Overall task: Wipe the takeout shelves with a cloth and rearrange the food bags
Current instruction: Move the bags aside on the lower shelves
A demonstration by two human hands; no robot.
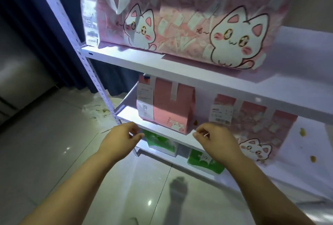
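Note:
A white shelf rack [180,69] stands in front of me. On its upper board sits a large pink bag with white cats [189,19]. The middle board [129,115] carries a plain pink paper bag [169,106] with a receipt on its side, and to its right a smaller pink cat bag [255,131]. Two green bags [158,140] [203,163] stand on the lowest board. My left hand [122,136] and my right hand [210,138] hover just before the middle board's front edge, fingers loosely curled, holding nothing. No cloth is in view.
Yellow crumbs [302,132] lie on the middle board at the right. Crumpled white plastic [97,111] lies on the tiled floor by the rack's left post [90,68]. A dark blue curtain [36,26] hangs at the left.

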